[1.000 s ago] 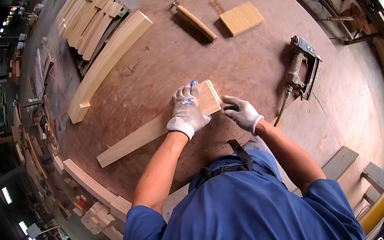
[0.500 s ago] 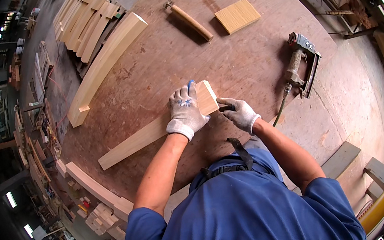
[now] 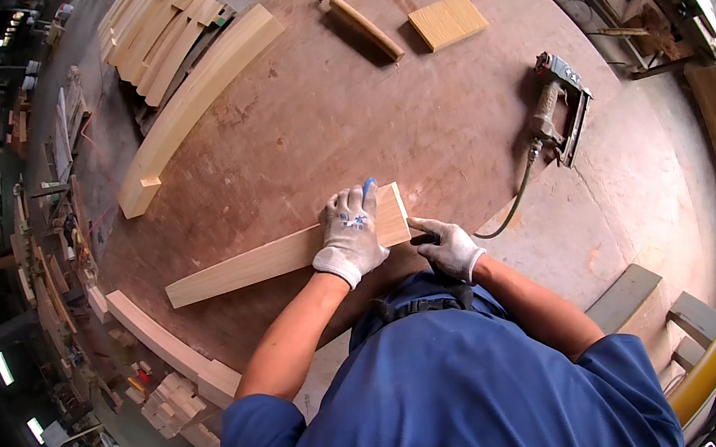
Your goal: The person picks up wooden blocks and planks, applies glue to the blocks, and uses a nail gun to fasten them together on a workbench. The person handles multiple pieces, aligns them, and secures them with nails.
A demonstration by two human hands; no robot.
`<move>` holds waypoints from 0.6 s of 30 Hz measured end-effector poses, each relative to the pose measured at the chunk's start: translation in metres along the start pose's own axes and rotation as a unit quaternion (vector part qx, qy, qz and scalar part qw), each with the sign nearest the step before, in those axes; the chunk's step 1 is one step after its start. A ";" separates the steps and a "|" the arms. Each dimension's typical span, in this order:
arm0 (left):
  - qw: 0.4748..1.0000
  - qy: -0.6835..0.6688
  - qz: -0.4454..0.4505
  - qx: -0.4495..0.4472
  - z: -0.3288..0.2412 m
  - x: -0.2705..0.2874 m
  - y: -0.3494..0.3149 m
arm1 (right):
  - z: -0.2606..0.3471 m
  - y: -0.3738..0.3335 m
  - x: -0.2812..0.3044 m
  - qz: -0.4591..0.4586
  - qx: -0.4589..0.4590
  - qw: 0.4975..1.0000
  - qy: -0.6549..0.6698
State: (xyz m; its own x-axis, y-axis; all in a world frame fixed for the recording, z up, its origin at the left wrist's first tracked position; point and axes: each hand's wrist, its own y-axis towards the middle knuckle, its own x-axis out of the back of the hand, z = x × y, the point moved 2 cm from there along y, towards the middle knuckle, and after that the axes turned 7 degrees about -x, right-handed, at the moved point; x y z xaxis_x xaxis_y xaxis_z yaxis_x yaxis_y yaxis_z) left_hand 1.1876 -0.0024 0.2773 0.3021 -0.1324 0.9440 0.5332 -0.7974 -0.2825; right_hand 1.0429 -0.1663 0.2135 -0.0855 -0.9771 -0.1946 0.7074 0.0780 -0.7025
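Observation:
A pale tapered wooden board lies flat on the brown worktable, its wider end to the right. My left hand, in a light knit glove with blue on one fingertip, lies over the board near that end, with its fingers bent over the far edge. My right hand, gloved too, is at the board's right end face. Its index finger reaches to the end face while the other fingers curl in. A dark patch shows under those fingers; whether it is glove or a held thing is unclear.
A nail gun with a hose lies to the right. Farther back are a hammer and a small rectangular wood block. A curved beam and stacked wooden pieces stand at the back left. Another curved beam is at the near left.
My view has shifted. The board and both hands sit lower in the picture, and the board lies more level. My left hand still grips it; my right hand stays at its end.

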 end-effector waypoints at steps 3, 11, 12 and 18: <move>1.000 -0.009 0.018 -0.001 -0.003 0.001 -0.007 | -0.007 -0.009 0.003 -0.014 -0.020 0.999 -0.044; 0.987 -0.060 -0.151 0.018 0.008 -0.024 -0.005 | 0.032 -0.020 0.176 -0.398 0.212 0.848 -0.280; 0.971 -0.086 -0.218 0.041 0.004 -0.021 0.000 | 0.051 -0.026 0.193 -0.436 0.178 0.833 -0.292; 0.964 -0.054 -0.231 0.121 -0.006 -0.029 0.019 | 0.098 -0.009 0.275 -0.544 0.021 0.727 -0.419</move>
State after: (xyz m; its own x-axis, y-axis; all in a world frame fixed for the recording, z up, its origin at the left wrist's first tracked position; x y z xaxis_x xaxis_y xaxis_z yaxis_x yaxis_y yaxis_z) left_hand 1.1843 -0.0173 0.2455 0.0612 0.2757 0.9593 0.7953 -0.5942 0.1201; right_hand 1.0823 -0.4549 0.2331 -0.1653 -0.2348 0.9579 0.5635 -0.8196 -0.1037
